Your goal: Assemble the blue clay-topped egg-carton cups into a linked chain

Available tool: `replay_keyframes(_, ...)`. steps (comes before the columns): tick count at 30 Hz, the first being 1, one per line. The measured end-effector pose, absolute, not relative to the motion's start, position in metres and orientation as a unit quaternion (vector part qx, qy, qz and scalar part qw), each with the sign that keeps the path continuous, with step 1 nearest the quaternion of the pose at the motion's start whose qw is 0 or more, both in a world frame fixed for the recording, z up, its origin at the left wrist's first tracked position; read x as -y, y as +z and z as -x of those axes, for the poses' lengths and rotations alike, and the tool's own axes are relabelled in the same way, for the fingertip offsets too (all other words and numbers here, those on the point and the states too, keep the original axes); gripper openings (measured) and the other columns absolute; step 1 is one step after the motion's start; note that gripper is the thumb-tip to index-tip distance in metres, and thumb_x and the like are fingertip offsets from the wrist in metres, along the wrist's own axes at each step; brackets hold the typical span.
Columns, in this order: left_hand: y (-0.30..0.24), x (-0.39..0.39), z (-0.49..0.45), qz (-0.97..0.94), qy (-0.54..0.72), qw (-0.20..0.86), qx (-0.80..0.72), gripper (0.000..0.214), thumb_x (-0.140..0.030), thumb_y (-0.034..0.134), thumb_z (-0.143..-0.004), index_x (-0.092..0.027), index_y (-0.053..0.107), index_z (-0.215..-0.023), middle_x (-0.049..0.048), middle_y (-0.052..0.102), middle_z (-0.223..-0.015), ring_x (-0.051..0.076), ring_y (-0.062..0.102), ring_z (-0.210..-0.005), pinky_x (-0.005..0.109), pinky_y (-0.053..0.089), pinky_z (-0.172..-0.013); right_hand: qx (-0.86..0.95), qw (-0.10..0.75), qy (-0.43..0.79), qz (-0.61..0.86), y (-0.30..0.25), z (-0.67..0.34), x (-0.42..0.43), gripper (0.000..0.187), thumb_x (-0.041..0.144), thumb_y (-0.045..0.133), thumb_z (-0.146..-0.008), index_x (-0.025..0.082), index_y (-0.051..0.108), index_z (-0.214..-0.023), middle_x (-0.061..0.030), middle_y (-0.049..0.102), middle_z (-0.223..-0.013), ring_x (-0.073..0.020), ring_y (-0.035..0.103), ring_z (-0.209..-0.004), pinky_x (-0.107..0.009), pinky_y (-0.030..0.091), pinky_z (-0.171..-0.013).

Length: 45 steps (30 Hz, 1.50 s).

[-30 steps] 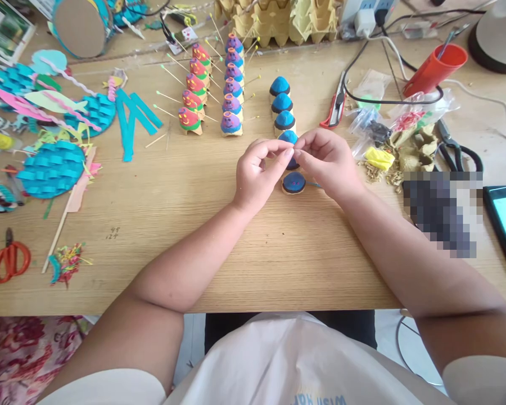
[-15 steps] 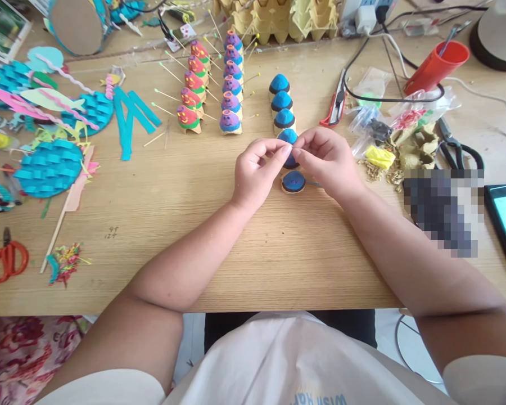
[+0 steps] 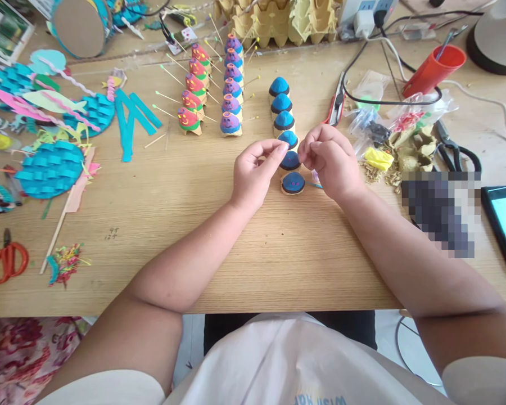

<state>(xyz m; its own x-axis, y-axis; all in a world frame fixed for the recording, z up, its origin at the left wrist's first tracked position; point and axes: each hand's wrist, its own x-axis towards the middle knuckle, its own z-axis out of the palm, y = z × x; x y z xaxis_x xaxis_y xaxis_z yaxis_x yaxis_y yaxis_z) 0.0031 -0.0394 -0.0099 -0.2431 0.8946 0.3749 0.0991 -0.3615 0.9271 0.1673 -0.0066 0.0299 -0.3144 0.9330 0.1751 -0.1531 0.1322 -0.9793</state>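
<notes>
My left hand [image 3: 255, 171] is closed in a pinch, thumb against forefinger, just left of a row of blue-topped egg-carton cups; whatever sits between the fingertips is too small to make out. Across the row, my right hand [image 3: 332, 160] is closed too, its fingers curled together, their contents hidden. The nearest blue cup [image 3: 293, 183] carries two small purplish dots on its front. Behind it, another blue cup [image 3: 290, 160] shows between my hands, also with small dots. A thin blue stick [image 3: 316, 185] pokes out under my right hand.
Red-green cups [image 3: 188, 119] and purple-blue cups [image 3: 230, 124], stuck with pins, stand in two rows to the left. A utility knife [image 3: 335, 107], plastic bags and black-handled scissors [image 3: 455, 154] lie right. A red cup [image 3: 434, 70] leans behind them. Orange-handled pliers [image 3: 8, 261] lie far left.
My hands have drawn apart: the right hand has moved a little to the right and turned, uncovering more of the blue cup between them. The left hand stays almost still.
</notes>
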Motion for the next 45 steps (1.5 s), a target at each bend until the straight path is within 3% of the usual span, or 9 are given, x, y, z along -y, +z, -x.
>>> replay_keyframes(8, -0.0104, 0.0406, -0.0037, -0.529, 0.633, 0.319, -0.466, 0.039, -0.066, 0.075, -0.091, -0.027, 0.080, -0.098, 0.0009, 0.080, -0.094, 0.013, 0.070, -0.085, 0.026, 0.055, -0.076, 0.575, 0.489, 0.574, 0.318, 0.0279, -0.1679, 0.0037, 0.059, 0.076, 0.062, -0.094, 0.026, 0.048, -0.066, 0.0003, 0.049, -0.059, -0.0140, 0.045, -0.056, -0.030, 0.041, -0.048)
replay_keyframes(14, -0.0070, 0.0428, -0.0044, -0.524, 0.640, 0.325, -0.459, 0.038, -0.065, 0.076, -0.090, -0.028, 0.081, -0.097, 0.0002, 0.080, -0.092, 0.012, 0.070, -0.083, 0.025, 0.055, -0.076, 0.550, 0.505, 0.589, 0.310, 0.0306, -0.1652, 0.0063, 0.053, 0.068, 0.073, -0.091, 0.022, 0.059, -0.066, 0.0017, 0.056, -0.059, -0.0095, 0.043, -0.054, -0.026, 0.033, -0.048)
replay_keyframes(20, -0.0074, 0.0431, -0.0030, -0.536, 0.628, 0.318, -0.465, 0.038, -0.065, 0.074, -0.093, -0.027, 0.080, -0.099, 0.0006, 0.080, -0.095, 0.013, 0.072, -0.086, 0.026, 0.056, -0.078, 0.577, 0.496, 0.558, 0.331, 0.0280, -0.1675, 0.0059, 0.045, 0.065, 0.087, -0.079, 0.025, 0.068, -0.086, 0.0007, 0.065, -0.077, -0.0118, 0.055, -0.067, -0.027, 0.045, -0.057)
replay_keyframes(26, -0.0088, 0.0423, -0.0027, -0.540, 0.626, 0.318, -0.463, 0.039, -0.066, 0.073, -0.093, -0.028, 0.079, -0.099, 0.0003, 0.080, -0.096, 0.013, 0.073, -0.089, 0.027, 0.057, -0.079, 0.606, 0.484, 0.541, 0.325, 0.0306, -0.1670, 0.0098, 0.044, 0.060, 0.090, -0.079, 0.026, 0.063, -0.086, -0.0013, 0.064, -0.085, -0.0164, 0.063, -0.083, -0.029, 0.053, -0.067)
replay_keyframes(45, -0.0073, 0.0420, -0.0030, -0.560, 0.631, 0.283, -0.457, 0.033, -0.062, 0.074, -0.094, -0.029, 0.080, -0.099, 0.0000, 0.080, -0.094, 0.013, 0.071, -0.085, 0.029, 0.058, -0.079, 0.617, 0.460, 0.550, 0.324, 0.0301, -0.1669, 0.0095, 0.050, 0.068, 0.088, -0.074, 0.021, 0.072, -0.081, 0.0007, 0.067, -0.079, -0.0109, 0.055, -0.071, -0.025, 0.047, -0.062)
